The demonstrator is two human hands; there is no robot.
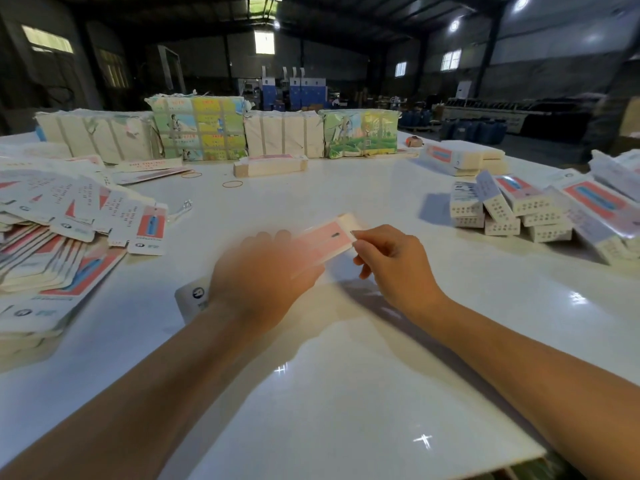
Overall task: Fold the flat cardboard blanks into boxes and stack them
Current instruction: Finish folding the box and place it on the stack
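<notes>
Head view: blurred pink-and-white blank (323, 242)

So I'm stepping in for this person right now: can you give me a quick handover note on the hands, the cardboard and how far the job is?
Left hand grips the blank in work from the left; motion-blurred.
Right hand pinches its right end.
Flat blanks are piled left on the white table.
Folded boxes are stacked at the right.
Done: a fair stack of boxes.
Left: finish this blank, stack it, then work through the left pile.
</notes>
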